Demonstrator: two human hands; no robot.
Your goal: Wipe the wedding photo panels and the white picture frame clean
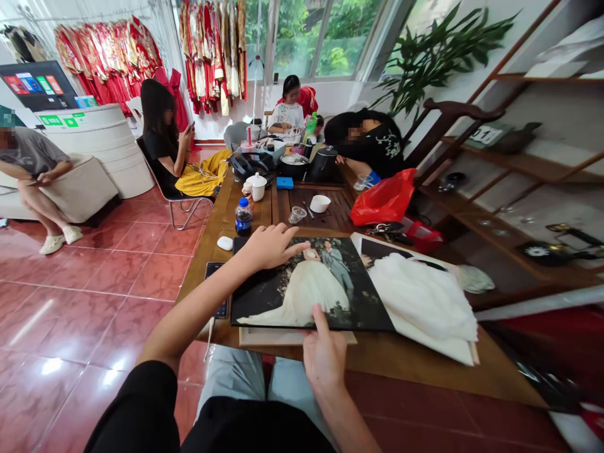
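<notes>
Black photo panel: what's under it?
A pale, wood-edged piece juts out below the photo panel's near edge, above the wooden table. The rest of that piece, and anything else beneath, is covered by the panel, so can't tell.

Black top (255,431), short black sleeve (136,402), pale grey trousers (231,377), 2 bare hands (268,247)

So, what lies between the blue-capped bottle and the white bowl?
In the head view, a small clear container lies between the bottle and the bowl, plus a thin stick-like item nearer the bowl.
</notes>
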